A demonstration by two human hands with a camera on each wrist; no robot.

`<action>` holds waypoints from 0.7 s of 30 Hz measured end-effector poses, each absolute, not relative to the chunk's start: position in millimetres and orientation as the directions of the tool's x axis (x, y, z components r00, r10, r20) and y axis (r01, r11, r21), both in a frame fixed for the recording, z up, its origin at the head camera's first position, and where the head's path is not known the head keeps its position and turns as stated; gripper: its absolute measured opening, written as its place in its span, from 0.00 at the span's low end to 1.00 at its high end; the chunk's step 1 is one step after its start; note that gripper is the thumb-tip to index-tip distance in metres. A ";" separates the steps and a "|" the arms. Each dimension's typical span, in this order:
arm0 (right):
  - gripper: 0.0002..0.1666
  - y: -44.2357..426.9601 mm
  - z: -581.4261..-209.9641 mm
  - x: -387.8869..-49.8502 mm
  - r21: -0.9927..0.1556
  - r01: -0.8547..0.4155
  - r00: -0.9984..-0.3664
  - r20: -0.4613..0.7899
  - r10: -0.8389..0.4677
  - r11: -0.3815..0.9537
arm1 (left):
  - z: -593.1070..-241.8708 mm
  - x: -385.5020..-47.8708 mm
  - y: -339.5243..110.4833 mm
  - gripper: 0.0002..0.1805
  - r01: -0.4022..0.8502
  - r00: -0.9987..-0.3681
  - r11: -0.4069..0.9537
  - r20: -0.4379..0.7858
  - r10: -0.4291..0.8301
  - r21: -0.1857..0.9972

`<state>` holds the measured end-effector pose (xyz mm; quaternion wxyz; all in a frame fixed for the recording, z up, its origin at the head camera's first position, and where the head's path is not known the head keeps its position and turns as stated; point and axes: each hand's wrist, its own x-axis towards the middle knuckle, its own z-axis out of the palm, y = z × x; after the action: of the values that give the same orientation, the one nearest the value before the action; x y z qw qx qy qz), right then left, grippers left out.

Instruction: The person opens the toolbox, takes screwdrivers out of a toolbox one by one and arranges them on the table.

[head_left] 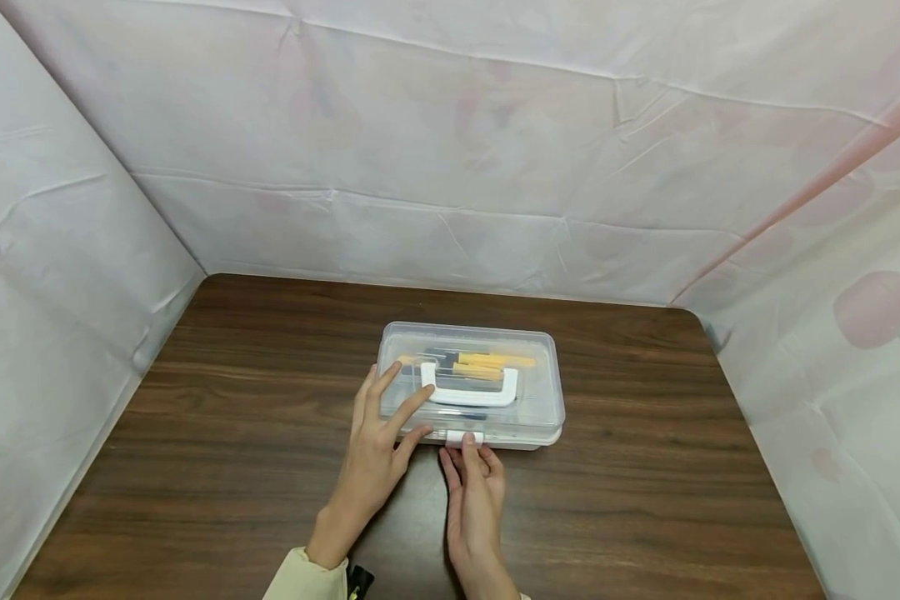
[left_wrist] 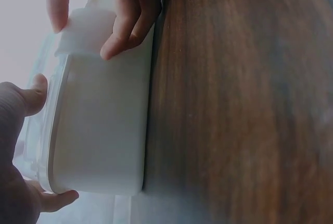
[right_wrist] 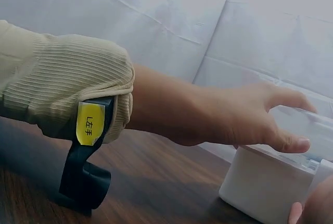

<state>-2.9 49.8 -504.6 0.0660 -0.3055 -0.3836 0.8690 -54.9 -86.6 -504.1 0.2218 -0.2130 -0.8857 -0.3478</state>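
Note:
A clear-lidded plastic box [head_left: 542,400] with a white base stands on the table. On its lid lies a white carry handle [head_left: 468,399], and several yellow items [head_left: 487,362] show through the plastic. My left hand [head_left: 375,454] rests spread over the box's left end, its thumb on the front edge of the lid, as the left wrist view also shows. At the middle of the front side, my right hand [head_left: 477,500] pinches the white latch [left_wrist: 86,32], thumb on top and fingers curled below it. The lid is down.
The dark wood-grain table [head_left: 645,467] extends around the box on all sides. Pale fabric sheets [head_left: 450,150] hang along the back and both sides. A black strap with a yellow label [right_wrist: 91,123] sits at the left sleeve's cuff.

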 end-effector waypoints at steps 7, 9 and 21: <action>0.29 50.6 -496.7 -2.3 -0.734 0.167 -0.802 -0.490 0.342 -0.659 | -505.6 -55.2 -86.3 0.32 0.534 -0.807 0.666 0.548 0.220 0.521; 0.30 51.7 -494.0 -2.4 -0.732 0.177 -0.807 -0.491 0.329 -0.658 | -506.1 -55.4 -86.5 0.31 0.536 -0.805 0.665 0.552 0.217 0.519; 0.29 54.4 -486.1 -2.9 -0.748 0.218 -0.804 -0.502 0.319 -0.627 | -507.2 -55.8 -86.3 0.30 0.544 -0.795 0.661 0.569 0.210 0.517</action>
<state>-2.9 54.4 -486.1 0.0298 -0.3116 -0.4306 0.8465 -55.8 -86.3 -507.2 0.2377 -0.2142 -0.8797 -0.3517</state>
